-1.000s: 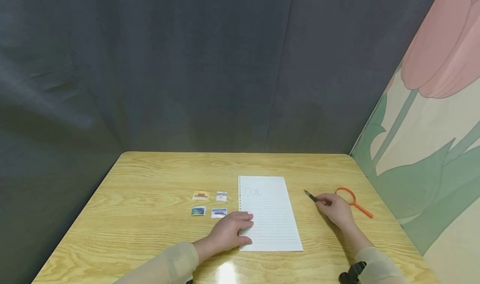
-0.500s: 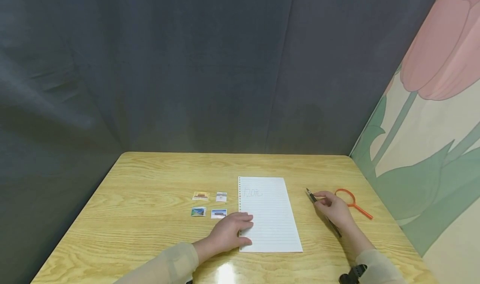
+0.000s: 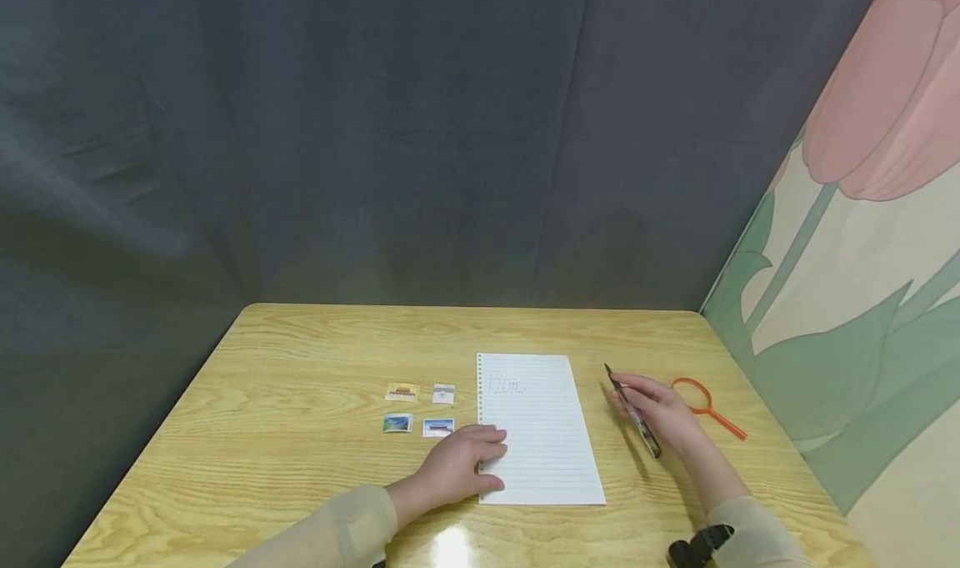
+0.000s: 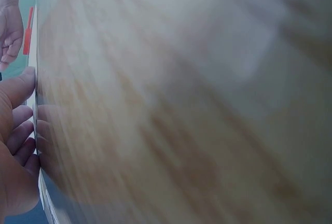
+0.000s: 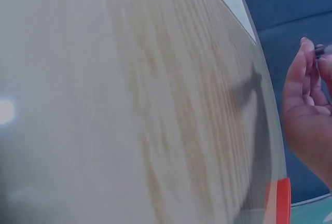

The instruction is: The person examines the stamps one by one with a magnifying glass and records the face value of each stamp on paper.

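My right hand (image 3: 658,409) pinches a dark pen (image 3: 636,416) between thumb and fingers, raised over the table to the right of the paper. In the right wrist view, only the end of the pen (image 5: 320,51) shows between the fingertips. A lined sheet of paper (image 3: 536,443) with punched holes down its left edge lies flat, "120" and a character handwritten near its top. Across its lower left edge rests my left hand (image 3: 459,466), fingers relaxed. Several small stamps lie left of the paper, among them a blue-sky stamp (image 3: 438,427) just beyond the left hand.
An orange magnifying glass (image 3: 720,419) lies on the wooden table (image 3: 300,434) right of the right hand. A dark curtain (image 3: 405,151) hangs behind the far edge. The flower-painted wall (image 3: 862,326) borders the right side.
The pen has come up off the table in my right hand and swung to a steeper angle, moving slightly left. My left hand and the paper stay where they were.
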{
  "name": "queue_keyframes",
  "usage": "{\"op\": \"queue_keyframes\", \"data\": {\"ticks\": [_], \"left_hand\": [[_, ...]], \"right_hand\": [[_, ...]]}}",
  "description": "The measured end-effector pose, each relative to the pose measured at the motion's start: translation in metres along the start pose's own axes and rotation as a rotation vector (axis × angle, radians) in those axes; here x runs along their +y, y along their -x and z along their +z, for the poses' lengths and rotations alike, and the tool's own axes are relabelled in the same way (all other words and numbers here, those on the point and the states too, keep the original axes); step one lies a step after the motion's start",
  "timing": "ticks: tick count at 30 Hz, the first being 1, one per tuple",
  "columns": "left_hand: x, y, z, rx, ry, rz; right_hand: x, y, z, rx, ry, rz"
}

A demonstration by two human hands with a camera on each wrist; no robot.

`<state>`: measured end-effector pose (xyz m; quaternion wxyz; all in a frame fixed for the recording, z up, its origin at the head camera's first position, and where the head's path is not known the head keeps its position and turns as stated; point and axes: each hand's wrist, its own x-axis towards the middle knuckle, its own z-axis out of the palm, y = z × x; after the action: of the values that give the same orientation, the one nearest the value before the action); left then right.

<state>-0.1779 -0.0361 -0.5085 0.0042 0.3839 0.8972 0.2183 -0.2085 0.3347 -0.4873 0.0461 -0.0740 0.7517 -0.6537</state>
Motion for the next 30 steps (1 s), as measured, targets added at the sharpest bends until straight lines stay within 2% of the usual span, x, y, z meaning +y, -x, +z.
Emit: {"op": "queue_keyframes", "data": {"ticks": [2,5,7,10,15,21,24,30], "left_hand": [[0.000,0.000,0.000,0.000,0.000,0.000],[0.000,0.000,0.000,0.001,0.004,-0.003],[0.000,0.000,0.000,0.002,0.007,-0.004],[0.000,0.001,0.000,0.000,0.010,-0.006],[0.001,0.001,-0.001,-0.001,0.004,-0.002],[0.001,0.001,-0.002,0.000,0.001,-0.002],[0.001,0.000,-0.001,-0.002,0.002,-0.001],[0.000,0.000,-0.002,-0.008,0.010,-0.001]], "right_hand": [[-0.001,-0.002,0.004,-0.045,-0.088,-0.041],[0.000,-0.006,0.011,-0.076,-0.160,-0.116],[0.001,-0.009,0.016,-0.072,-0.206,-0.127],[0.004,-0.014,0.026,-0.004,-0.195,-0.099],[0.008,-0.025,0.041,0.115,-0.023,-0.036],[0.008,-0.035,0.058,0.129,0.127,-0.016],[0.008,-0.041,0.064,0.136,0.157,-0.011],[0.007,-0.054,0.074,0.181,0.176,0.052]]}}
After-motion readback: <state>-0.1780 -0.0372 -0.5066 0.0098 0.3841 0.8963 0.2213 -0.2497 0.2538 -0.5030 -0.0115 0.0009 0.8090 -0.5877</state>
